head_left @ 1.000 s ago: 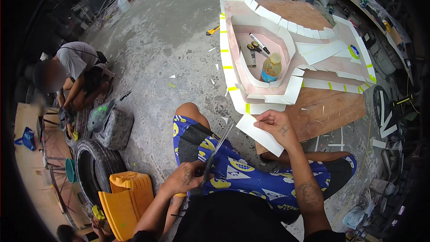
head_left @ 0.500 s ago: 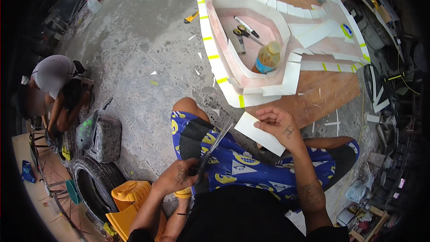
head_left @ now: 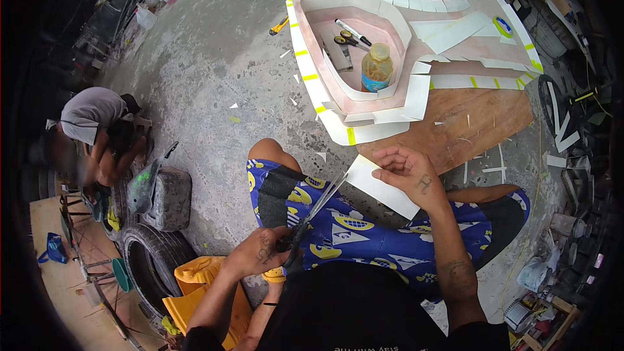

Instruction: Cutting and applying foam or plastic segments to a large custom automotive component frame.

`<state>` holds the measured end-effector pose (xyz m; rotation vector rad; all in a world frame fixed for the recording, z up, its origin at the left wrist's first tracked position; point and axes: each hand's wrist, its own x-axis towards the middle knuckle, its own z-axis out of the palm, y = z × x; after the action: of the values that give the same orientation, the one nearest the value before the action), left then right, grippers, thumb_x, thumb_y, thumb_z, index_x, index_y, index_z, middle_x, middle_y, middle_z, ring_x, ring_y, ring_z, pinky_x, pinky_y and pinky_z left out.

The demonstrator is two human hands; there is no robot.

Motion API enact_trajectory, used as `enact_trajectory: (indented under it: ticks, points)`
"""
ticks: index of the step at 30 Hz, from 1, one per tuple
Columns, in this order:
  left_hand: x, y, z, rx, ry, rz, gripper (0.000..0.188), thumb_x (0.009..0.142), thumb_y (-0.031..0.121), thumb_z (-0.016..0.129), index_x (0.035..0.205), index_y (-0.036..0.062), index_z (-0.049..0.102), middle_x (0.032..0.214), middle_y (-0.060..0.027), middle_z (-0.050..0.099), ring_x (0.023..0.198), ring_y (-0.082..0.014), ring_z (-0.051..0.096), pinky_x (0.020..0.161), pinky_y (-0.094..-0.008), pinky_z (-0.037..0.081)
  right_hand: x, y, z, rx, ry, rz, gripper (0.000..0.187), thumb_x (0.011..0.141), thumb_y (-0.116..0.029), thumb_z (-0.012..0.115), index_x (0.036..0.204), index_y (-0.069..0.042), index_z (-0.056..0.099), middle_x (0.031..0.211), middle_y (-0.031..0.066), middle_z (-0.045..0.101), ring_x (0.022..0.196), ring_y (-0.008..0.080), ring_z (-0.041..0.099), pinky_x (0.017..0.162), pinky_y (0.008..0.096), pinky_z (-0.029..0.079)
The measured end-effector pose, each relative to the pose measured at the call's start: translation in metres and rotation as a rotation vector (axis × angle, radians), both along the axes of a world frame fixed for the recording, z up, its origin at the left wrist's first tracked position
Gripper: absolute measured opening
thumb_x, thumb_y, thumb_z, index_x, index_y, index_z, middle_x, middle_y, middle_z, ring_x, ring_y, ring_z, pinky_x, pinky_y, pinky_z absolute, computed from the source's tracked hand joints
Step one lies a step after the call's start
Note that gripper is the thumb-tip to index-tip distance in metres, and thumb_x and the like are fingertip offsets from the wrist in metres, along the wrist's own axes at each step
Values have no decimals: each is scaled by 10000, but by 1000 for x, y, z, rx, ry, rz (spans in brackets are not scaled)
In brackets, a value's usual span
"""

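While I watch from the side, I see that both hands are occupied. The left hand [head_left: 259,252] is closed around the handles of dark-handled scissors [head_left: 317,208], whose two blades seem to be nearly together. The right hand [head_left: 408,174] pinches a white card strip [head_left: 383,192] between thumb and fingers, at its upper long edge and nearer to its left end. This strip lies to the upper right of the left hand, above the printed blue shorts [head_left: 383,248]. Its long axis slants from upper left to lower right; the blades slant from lower left to upper right, so the two directions meet almost at a right angle. The blade tips are at the left short end of the strip, near its lower corner; whether they touch the card or have it between them, I cannot tell. The right hand is the nearer one, and the left is set back by the length of the blades.

Farther out, a large pinkish panel [head_left: 393,104] lies over a brown wooden board [head_left: 484,123]. Its recess holds a bottle [head_left: 377,68], a marker [head_left: 353,32] and yellow-and-black scissors [head_left: 346,38]. A yellow utility knife [head_left: 279,25] lies on the concrete floor [head_left: 208,71]; at far left, a co-worker [head_left: 94,116] crouches.
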<state>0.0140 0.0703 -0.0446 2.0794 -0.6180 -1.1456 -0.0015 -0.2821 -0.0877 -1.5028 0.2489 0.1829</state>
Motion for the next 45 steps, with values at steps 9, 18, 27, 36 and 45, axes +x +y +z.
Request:
enact_trajectory:
  ticks: [9, 18, 27, 36, 45]
  points:
    - [-22, -31, 8, 11, 9, 166, 369, 846, 201, 733, 1098, -60, 666, 769, -200, 690, 687, -240, 694, 651, -355, 522, -4, -1, -7, 79, -55, 13, 344, 862, -45, 768, 1180, 16, 652, 950, 64, 685, 853, 92, 650, 767, 223, 534]
    - [-22, -54, 16, 42, -43, 157, 328, 875, 211, 734, 1052, -60, 683, 705, -175, 678, 613, -224, 658, 621, -354, 508, -8, 5, -13, 61, -59, 70, 381, 870, -47, 760, 1238, -12, 670, 956, 48, 677, 841, 89, 648, 748, 222, 530]
    - [-20, -56, 11, 28, -73, 102, 308, 879, 205, 731, 1030, -61, 689, 758, -182, 708, 694, -258, 716, 663, -352, 547, -10, 8, -18, 67, -60, 81, 454, 860, -27, 764, 1289, -2, 616, 962, 57, 673, 832, 94, 657, 756, 222, 530]
    - [-17, -59, 18, -32, -26, 116, 323, 885, 222, 748, 1037, -57, 688, 849, -217, 730, 775, -293, 744, 697, -369, 562, -8, 9, -13, 148, 1, 72, 494, 841, 56, 741, 1307, 16, 584, 1024, 65, 695, 898, 91, 643, 829, 224, 523]
    - [-18, -53, 17, -13, -73, 112, 335, 897, 254, 735, 1008, -58, 686, 862, -230, 723, 802, -370, 725, 709, -394, 560, -8, 19, -15, 208, 15, 98, 539, 863, 28, 714, 1369, 9, 531, 1084, 102, 715, 910, 93, 638, 850, 230, 514]
